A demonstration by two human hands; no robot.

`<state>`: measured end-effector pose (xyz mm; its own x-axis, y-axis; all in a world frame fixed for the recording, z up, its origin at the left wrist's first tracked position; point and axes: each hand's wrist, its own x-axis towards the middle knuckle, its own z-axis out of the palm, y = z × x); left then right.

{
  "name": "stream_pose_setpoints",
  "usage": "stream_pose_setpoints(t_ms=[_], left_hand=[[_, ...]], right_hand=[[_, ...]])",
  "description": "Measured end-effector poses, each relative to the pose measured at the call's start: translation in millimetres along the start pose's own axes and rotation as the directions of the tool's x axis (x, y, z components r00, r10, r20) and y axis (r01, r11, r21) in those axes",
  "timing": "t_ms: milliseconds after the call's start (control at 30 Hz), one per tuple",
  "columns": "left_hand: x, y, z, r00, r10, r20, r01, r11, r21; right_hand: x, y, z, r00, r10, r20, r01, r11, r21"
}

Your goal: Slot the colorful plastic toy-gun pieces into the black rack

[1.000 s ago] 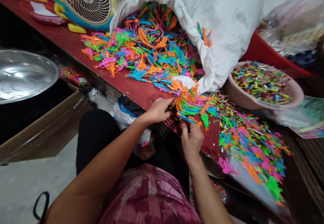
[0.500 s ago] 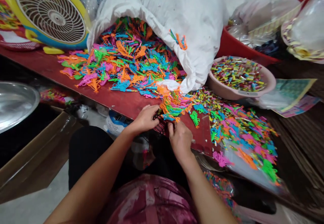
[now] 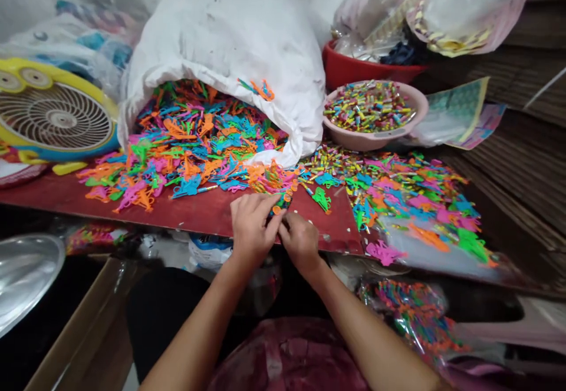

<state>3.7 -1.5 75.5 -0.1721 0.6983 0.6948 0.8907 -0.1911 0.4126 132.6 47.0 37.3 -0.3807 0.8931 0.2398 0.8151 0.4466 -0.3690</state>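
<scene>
My left hand [image 3: 253, 226] is closed around a small bunch of colourful plastic pieces [image 3: 282, 203] at the front edge of the red board [image 3: 203, 208]. Orange round ends of the bunch show between thumb and fingers. Close beside it, my right hand [image 3: 301, 236] has its fingers curled in a pinch at the bunch's lower end; what they hold is hidden. Just beyond the hands, a heap of orange, blue, green and pink plastic pieces [image 3: 190, 143] spills from a large white sack [image 3: 239, 31].
A pink bowl of small wrapped sticks [image 3: 422, 111] stands right of the sack, before a red tub [image 3: 375, 71]. More loose pieces [image 3: 424, 196] cover the board's right part. A yellow fan [image 3: 62, 121] stands left; a metal basin [image 3: 33, 273] sits lower left.
The view has shifted and levelled. My left hand has wrapped further over the bunch, and both hands are closer together. The dark grid seen between them earlier is now out of sight.
</scene>
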Motion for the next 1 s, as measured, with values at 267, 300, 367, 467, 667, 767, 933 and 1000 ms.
stream_pose_setpoints(t_ms=[267, 300, 367, 467, 667, 767, 933, 1000], left_hand=[[12.7, -3.8, -0.2, 0.998, 0.032, 0.058, -0.033, 0.999, 0.025], [14.2, -3.1, 0.4, 0.997, 0.033, 0.064, -0.036, 0.999, 0.034], [16.4, -2.1, 2.1, 0.997, 0.038, 0.068, -0.042, 0.997, 0.058], [17.1, -1.5, 3.8, 0.996, 0.047, 0.077, -0.054, 0.994, 0.092], [14.8, 1.1, 0.2, 0.992, 0.069, 0.108, -0.082, 0.989, 0.122], [16.4, 3.5, -1.1, 0.993, 0.06, 0.097, -0.068, 0.994, 0.086], [21.8, 6.2, 2.3, 0.987, 0.126, 0.099, -0.136, 0.985, 0.103], [22.9, 6.1, 4.8, 0.986, 0.134, 0.094, -0.145, 0.982, 0.121]], right_hand=[[6.0, -5.7, -1.0, 0.992, 0.055, 0.113, -0.05, 0.998, -0.045], [6.3, -5.5, 0.1, 0.993, 0.054, 0.106, -0.05, 0.998, -0.045], [6.6, -4.7, 2.6, 0.996, 0.048, 0.081, -0.046, 0.998, -0.034], [6.1, -2.6, 4.6, 0.996, 0.057, 0.072, -0.056, 0.998, -0.021], [2.7, 1.8, 1.1, 0.996, 0.077, 0.048, -0.082, 0.991, 0.105], [0.3, 3.4, 1.0, 0.994, 0.106, -0.03, -0.099, 0.979, 0.178], [0.5, 5.3, 3.1, 0.991, 0.057, -0.122, -0.032, 0.979, 0.203], [1.4, 5.0, 3.1, 0.992, 0.039, -0.117, -0.018, 0.985, 0.174]])
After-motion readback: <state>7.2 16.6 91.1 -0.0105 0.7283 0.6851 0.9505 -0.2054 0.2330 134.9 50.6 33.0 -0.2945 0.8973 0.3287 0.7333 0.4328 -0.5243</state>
